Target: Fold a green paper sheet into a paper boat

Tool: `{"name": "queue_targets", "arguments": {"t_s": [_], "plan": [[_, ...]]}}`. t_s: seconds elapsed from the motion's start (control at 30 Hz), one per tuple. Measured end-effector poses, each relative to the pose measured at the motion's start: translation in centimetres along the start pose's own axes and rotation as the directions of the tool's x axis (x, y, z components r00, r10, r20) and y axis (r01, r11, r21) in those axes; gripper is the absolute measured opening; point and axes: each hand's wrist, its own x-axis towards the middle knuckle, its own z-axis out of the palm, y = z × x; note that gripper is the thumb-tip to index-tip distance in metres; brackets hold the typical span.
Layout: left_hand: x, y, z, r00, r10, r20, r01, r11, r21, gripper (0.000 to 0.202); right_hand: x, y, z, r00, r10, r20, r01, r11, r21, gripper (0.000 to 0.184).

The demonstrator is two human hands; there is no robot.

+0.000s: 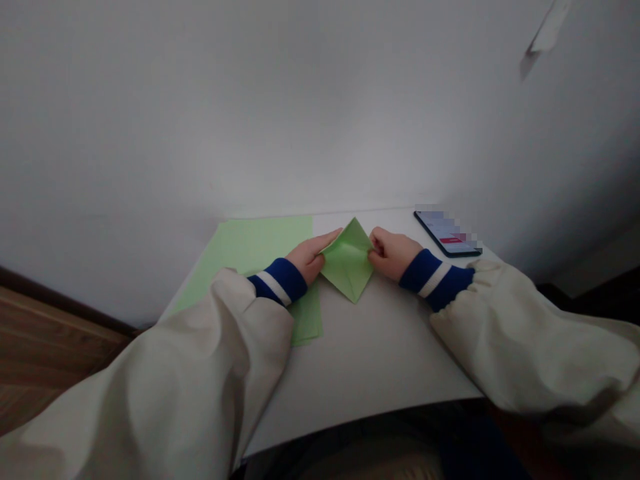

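A folded light green paper point(349, 261), diamond shaped, lies on the white table point(380, 347) between my hands. My left hand point(313, 256) holds its left corner, fingers stretched along the upper left edge with the thumb pinching from below. My right hand point(393, 252) is curled and pinches the paper's right corner. Both arms wear cream sleeves with blue and white cuffs.
A larger flat sheet of green paper point(250, 257) lies on the table's left part, partly under my left arm. A phone point(447, 233) with a lit screen rests at the table's far right. A white wall rises right behind the table. Wooden floor shows at left.
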Motion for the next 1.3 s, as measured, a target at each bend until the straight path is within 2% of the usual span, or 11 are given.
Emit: {"name": "queue_targets", "arguments": {"t_s": [0.1,0.23,0.37,0.5,0.63,0.73,0.87,1.03,1.13,1.3], "plan": [[-0.1,-0.1,0.2,0.996,-0.085,0.035,0.081,0.991,0.107,0.072,0.0,0.2,0.2,0.999,-0.017,0.041,0.022,0.992,-0.121,0.009],[-0.5,0.6,-0.1,0.966,-0.23,0.115,0.188,0.938,0.29,0.073,0.0,0.8,0.4,0.997,-0.047,0.054,0.055,0.989,-0.139,0.011],[-0.6,1.3,-0.3,0.946,-0.273,0.173,0.173,0.878,0.446,0.071,0.1,1.5,0.6,0.995,-0.067,0.069,0.077,0.986,-0.147,0.013],[-0.5,0.6,0.2,0.953,-0.238,0.188,0.115,0.857,0.502,0.071,-0.1,1.5,0.6,0.988,-0.152,0.03,0.154,0.981,-0.114,0.027],[-0.4,-0.4,0.5,0.951,-0.23,0.209,0.092,0.85,0.518,0.073,-0.5,0.8,0.3,0.948,-0.312,-0.055,0.308,0.949,-0.066,0.037],[-0.3,-0.5,0.5,0.937,-0.255,0.237,0.092,0.837,0.539,0.075,-0.8,0.2,0.1,0.916,-0.395,-0.07,0.39,0.918,-0.078,0.03],[-0.2,-0.1,0.4,0.921,-0.293,0.254,0.099,0.811,0.576,0.072,-0.7,0.0,-0.1,0.86,-0.511,-0.016,0.501,0.849,-0.167,0.018],[-0.4,0.5,0.5,0.908,-0.365,0.206,0.18,0.784,0.594,0.064,-0.2,1.0,-0.3,0.813,-0.582,-0.017,0.559,0.787,-0.261,0.013],[-0.5,0.7,0.5,0.898,-0.393,0.197,0.203,0.769,0.606,0.062,0.0,1.8,-0.2,0.773,-0.634,0.03,0.623,0.748,-0.229,0.015],[-0.4,0.7,0.4,0.896,-0.381,0.226,0.18,0.779,0.601,0.067,0.1,2.4,-0.2,0.74,-0.657,0.147,0.67,0.698,-0.251,0.025]]}}
